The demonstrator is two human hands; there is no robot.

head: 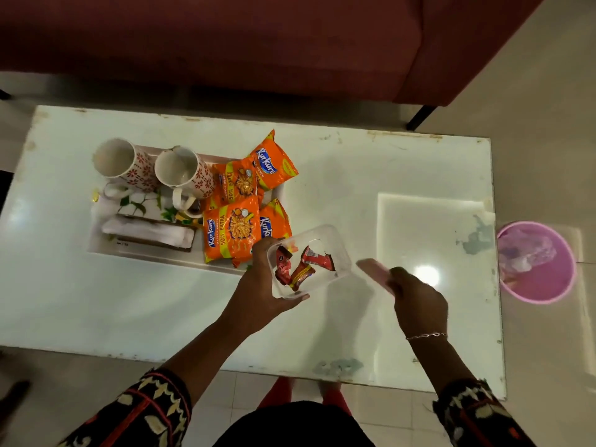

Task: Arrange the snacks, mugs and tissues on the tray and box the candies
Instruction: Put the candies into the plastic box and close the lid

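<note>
My left hand (263,290) holds a clear plastic box (335,253) tilted above the table, with red-wrapped candies (300,266) inside it. To its right, my right hand (419,301) grips a pink lid (375,272), which is blurred. On the left of the table a white tray (145,253) carries two white mugs with red flower print (124,164) (185,175), a tissue pack (148,233) and several orange Kurkure snack packets (233,229).
The white table (354,162) has worn edges. A pink waste bin (537,262) stands on the floor past the table's right end. A dark red sofa (258,43) runs along the far side.
</note>
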